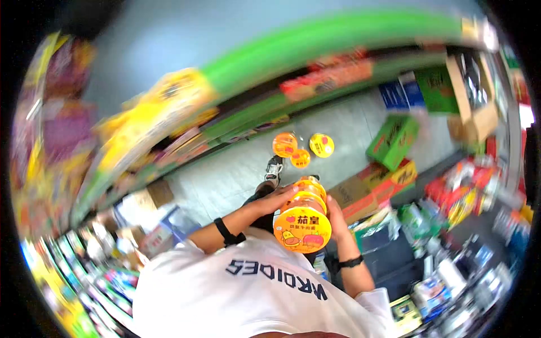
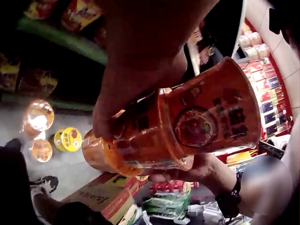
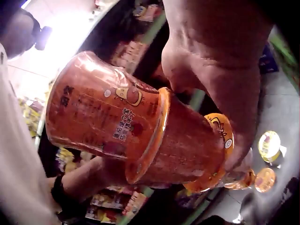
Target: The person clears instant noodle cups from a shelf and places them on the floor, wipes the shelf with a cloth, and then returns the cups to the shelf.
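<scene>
A stack of orange instant noodle cups (image 1: 302, 230) is held in front of the body, a printed lid facing up. My left hand (image 1: 276, 198) grips one side of the stack. On the opposite side my right hand (image 1: 337, 218) grips it too. In the left wrist view the cups (image 2: 211, 112) stand end to end with the left hand (image 2: 119, 89) over them. The right wrist view shows the right hand (image 3: 215, 79) across the far cups, its fingertips partly hidden. On the floor ahead stand orange noodle cups (image 1: 284, 145) and a yellow noodle cup (image 1: 322, 145).
A green-edged shelf (image 1: 338, 34) with packaged goods runs across the front. A green box (image 1: 394, 141) and a brown carton (image 1: 352, 194) lie on the floor at right, with an open carton (image 1: 473, 96) beyond. Bagged goods (image 1: 468, 188) are piled at right.
</scene>
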`<action>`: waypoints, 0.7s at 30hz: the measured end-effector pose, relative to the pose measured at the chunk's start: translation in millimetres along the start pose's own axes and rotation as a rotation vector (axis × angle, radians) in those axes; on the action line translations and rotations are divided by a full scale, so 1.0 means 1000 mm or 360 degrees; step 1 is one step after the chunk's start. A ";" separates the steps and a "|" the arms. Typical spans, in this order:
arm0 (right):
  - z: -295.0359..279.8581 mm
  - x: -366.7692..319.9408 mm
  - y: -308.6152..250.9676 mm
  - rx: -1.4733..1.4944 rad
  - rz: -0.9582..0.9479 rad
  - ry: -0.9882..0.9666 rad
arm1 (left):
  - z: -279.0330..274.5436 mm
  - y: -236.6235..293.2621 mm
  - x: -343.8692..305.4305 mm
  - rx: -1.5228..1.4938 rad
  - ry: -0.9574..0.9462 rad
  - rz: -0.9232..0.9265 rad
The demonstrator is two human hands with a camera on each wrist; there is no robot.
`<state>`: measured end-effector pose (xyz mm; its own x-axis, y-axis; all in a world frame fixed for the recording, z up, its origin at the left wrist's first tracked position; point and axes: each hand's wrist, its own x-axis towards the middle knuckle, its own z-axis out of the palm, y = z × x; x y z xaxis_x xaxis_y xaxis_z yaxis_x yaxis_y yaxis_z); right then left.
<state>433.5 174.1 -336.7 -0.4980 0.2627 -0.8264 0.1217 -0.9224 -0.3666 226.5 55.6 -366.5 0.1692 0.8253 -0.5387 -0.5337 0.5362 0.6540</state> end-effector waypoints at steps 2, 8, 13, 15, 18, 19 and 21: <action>0.025 -0.046 -0.007 -0.0090 0.0081 -0.0249 | 0.029 0.068 -0.068 0.0515 0.0085 0.0072; 0.056 -0.048 -0.066 -0.0262 0.0151 -0.0695 | 0.040 0.137 -0.124 0.0977 0.0486 0.0219; 0.102 -0.058 -0.087 -0.0548 0.0137 -0.0791 | 0.039 0.159 -0.182 0.0910 0.0655 0.0272; 0.114 -0.059 -0.096 -0.0618 0.0120 -0.0837 | 0.040 0.159 -0.190 0.0956 0.0714 0.0344; 0.130 -0.057 -0.115 -0.0722 0.0089 -0.0924 | 0.047 0.161 -0.199 0.1040 0.0842 0.0503; 0.135 -0.059 -0.122 -0.0760 0.0076 -0.0962 | 0.053 0.163 -0.203 0.1096 0.0861 0.0578; 0.145 -0.058 -0.136 -0.0822 0.0032 -0.1048 | 0.063 0.164 -0.205 0.1113 0.0956 0.0653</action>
<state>320.8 243.1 -176.9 -0.8719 -0.1196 -0.4749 0.4342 -0.6373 -0.6366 156.0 -14.7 -115.4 -0.4669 0.8469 -0.2546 0.1814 0.3735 0.9097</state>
